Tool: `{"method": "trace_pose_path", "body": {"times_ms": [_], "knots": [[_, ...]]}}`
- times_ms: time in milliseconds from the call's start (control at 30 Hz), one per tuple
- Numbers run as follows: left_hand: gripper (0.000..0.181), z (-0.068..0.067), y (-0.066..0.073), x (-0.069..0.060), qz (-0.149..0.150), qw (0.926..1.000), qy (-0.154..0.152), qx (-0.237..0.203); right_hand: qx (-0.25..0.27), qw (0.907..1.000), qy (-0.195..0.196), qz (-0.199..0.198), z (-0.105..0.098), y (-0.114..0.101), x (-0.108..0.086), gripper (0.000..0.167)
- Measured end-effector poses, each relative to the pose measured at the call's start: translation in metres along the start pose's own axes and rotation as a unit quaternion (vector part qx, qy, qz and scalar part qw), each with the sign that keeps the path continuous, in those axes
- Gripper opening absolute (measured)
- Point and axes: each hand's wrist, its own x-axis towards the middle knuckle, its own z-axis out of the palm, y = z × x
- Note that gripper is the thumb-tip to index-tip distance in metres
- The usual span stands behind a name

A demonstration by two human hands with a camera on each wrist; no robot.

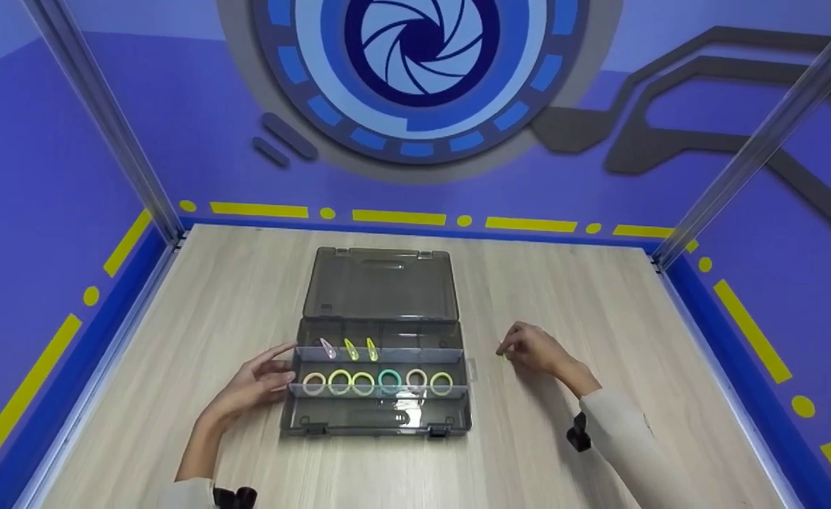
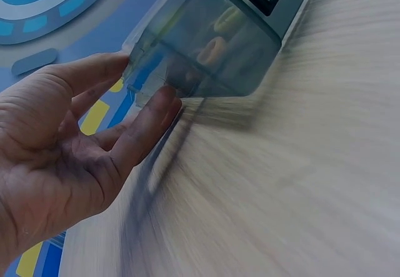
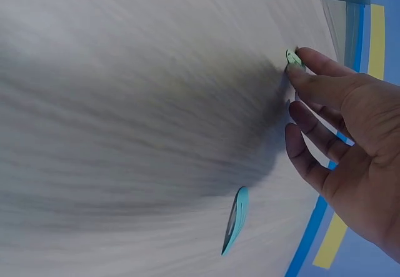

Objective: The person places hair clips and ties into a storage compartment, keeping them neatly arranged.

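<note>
A smoky clear box (image 1: pixel 348 422) lies with its lid folded back. Against its side my left hand (image 1: pixel 251 385) rests with extended fingers; the left wrist view shows fingertips on the box's wall (image 2: pixel 244 70). One pink hair clip (image 1: pixel 327 348) and two yellow hair clips (image 1: pixel 351 349) sit along the rear divider. Several hair ties (image 1: pixel 389 380), yellow, teal and pale, line the middle compartment. Right of the box, my right hand (image 1: pixel 539 350) pinches a small yellow-green hair clip (image 3: pixel 294 58) between thumb and index finger, just above the table. A teal hair clip (image 3: pixel 235 221) lies near that hand.
The box's open lid (image 1: pixel 383 286) extends behind it on the wood-grain table (image 1: pixel 245 283). Blue-purple printed panels (image 1: pixel 196 127) wall the table at the back and both sides, with metal posts (image 1: pixel 114 120) at the rear corners.
</note>
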Motion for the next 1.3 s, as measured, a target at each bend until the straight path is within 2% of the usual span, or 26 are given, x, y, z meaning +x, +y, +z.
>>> {"method": "trace_pose_path", "body": {"times_ms": [200, 433, 667, 1000, 1300], "knots": [[0.069, 0.000, 0.001, 0.001, -0.006, 1.0000, 0.002, 0.000, -0.002, 0.9998, 0.005, 0.018, -0.001, 0.000, -0.002, 0.014], [0.069, 0.000, -0.002, 0.000, -0.010, 0.9999, 0.004, -0.011, -0.028, 0.9995, 0.015, 0.001, 0.003, 0.003, -0.005, 0.010], [0.070, -0.001, -0.001, 0.002, -0.002, 0.9999, 0.002, -0.011, -0.058, 0.9969, 0.052, -0.007, 0.005, 0.007, -0.008, 0.006], [0.068, 0.001, 0.000, 0.002, -0.006, 0.9999, 0.010, -0.005, -0.001, 0.9974, 0.066, 0.028, 0.006, 0.008, -0.006, 0.003], [0.070, 0.005, 0.005, 0.002, -0.037, 0.9988, 0.032, 0.005, 0.077, 0.9897, 0.103, 0.063, 0.009, 0.004, 0.000, 0.004]]}}
